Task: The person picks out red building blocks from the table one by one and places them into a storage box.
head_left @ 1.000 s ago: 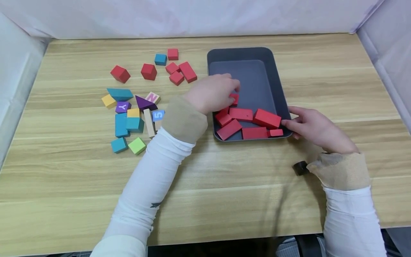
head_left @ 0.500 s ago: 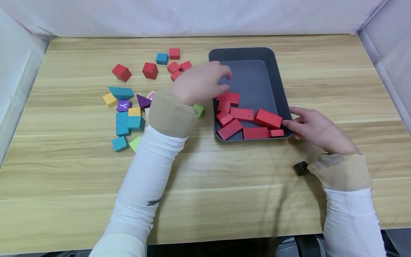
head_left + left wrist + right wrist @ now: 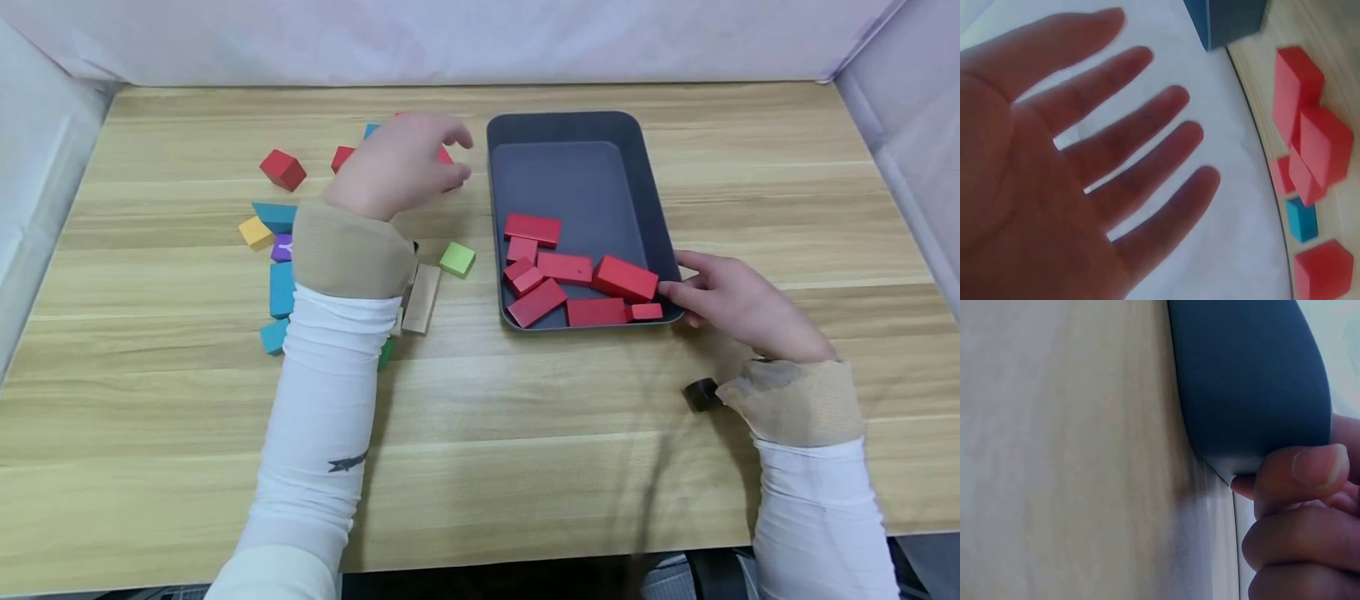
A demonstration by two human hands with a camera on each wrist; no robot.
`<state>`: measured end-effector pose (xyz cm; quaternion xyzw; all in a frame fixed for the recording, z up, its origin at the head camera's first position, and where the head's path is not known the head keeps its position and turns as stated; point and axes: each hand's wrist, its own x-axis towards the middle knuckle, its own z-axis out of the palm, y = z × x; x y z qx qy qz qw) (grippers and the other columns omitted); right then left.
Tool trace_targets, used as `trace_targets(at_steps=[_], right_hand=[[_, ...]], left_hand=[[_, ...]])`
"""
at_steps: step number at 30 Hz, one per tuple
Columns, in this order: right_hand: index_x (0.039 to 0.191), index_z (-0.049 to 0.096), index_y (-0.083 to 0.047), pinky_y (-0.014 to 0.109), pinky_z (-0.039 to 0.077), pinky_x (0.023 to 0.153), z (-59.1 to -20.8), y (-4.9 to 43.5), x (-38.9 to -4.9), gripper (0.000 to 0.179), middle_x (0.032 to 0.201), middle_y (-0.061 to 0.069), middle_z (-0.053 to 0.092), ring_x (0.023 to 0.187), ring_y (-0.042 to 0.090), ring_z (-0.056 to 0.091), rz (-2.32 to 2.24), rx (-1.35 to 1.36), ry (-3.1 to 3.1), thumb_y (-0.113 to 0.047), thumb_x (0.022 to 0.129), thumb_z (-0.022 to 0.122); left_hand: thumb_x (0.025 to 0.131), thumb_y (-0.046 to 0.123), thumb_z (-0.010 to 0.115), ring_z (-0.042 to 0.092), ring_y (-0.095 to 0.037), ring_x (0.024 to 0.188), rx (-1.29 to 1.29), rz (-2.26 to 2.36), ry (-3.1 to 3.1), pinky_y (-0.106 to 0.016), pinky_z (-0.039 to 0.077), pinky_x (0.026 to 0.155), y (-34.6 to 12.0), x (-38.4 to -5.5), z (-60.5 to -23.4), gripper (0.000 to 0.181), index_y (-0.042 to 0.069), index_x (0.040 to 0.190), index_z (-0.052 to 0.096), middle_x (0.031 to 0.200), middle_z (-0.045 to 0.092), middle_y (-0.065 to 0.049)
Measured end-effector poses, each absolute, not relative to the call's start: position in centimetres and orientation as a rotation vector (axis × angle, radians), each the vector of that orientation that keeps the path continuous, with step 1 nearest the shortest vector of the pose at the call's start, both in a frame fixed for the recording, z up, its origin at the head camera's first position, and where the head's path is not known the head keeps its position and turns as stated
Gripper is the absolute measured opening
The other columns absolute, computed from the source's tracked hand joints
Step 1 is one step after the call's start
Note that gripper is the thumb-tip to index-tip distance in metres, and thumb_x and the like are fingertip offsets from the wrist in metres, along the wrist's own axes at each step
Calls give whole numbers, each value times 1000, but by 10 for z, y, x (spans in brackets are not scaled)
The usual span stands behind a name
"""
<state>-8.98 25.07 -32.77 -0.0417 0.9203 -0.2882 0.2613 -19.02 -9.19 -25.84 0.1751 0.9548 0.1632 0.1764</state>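
My left hand [image 3: 405, 162] hovers palm down over the loose red blocks at the back, holding nothing. In the left wrist view its fingers are spread and extended, with a red block [image 3: 1297, 94], several more red ones and a small blue block [image 3: 1302, 219] off to the side. A dark grey tray [image 3: 570, 125] stands right of it. Several red blocks [image 3: 626, 277] lie in the tray's near half. My right hand [image 3: 738, 300] grips the tray's near right corner; in the right wrist view, the thumb [image 3: 1319, 465] lies against the tray's wall [image 3: 1247, 381].
Left of the tray lie a light green block [image 3: 457, 259] and a plain wooden block [image 3: 422, 300]. Teal blocks [image 3: 281, 290] and a yellow block [image 3: 257, 233] sit farther left, partly behind my left arm. A lone red block [image 3: 282, 170] is behind them. White sheeting [image 3: 480, 42] borders the table's back.
My left hand has moved left, from over the tray to above the loose red blocks. A red block it was touching now lies in the tray. The right hand stays put.
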Motion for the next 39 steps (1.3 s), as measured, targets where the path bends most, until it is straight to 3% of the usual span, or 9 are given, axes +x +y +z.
trace_targets(at_steps=[6,13,15,19,26,33,39], right_hand=[[129,39,-14,26,33,57,-328,251,-89,44,60,9,54,59,20,51,-786,-97,2481,-34,91,48],[129,39,-15,27,34,56,-327,252,-88,44,60,10,55,59,21,52,-779,-91,2493,-34,91,48],[129,40,-15,27,34,56,-327,251,-88,43,59,10,54,58,21,52,-786,-90,2491,-34,91,48],[127,41,-16,27,32,56,-326,250,-88,41,57,8,52,56,20,50,-786,-87,2494,-34,91,48],[128,40,-16,28,31,56,-326,248,-88,41,57,8,53,56,20,51,-775,-85,2498,-31,91,48],[132,36,-14,27,31,56,-326,247,-88,46,55,6,50,54,20,48,-789,-81,2481,-32,92,47],[133,36,-15,28,32,55,-326,248,-87,46,56,7,51,55,20,50,-781,-72,2486,-32,91,48]], left_hand=[[88,26,51,38,-26,116,323,499,2771,-41,38,91,-108,-197,-263,48,15,134,41,135,36,-8],[89,37,43,6,-29,133,94,500,2813,-48,30,97,-127,-207,-276,53,16,137,36,147,11,-11],[88,41,43,4,-30,133,44,500,2790,-50,30,97,-133,-210,-280,57,15,138,34,147,8,-11],[86,45,46,11,-32,130,-2,497,2730,-49,36,91,-143,-213,-285,62,14,139,32,145,15,-13],[88,34,49,35,-33,115,13,507,2679,-45,39,86,-148,-214,-289,59,14,140,30,137,34,-13],[88,40,47,32,-31,118,-70,546,2661,-44,40,86,-149,-214,-293,61,15,140,29,139,30,-13],[89,36,45,40,-28,109,-70,564,2635,-42,39,87,-149,-214,-294,57,12,139,31,134,39,-12]])
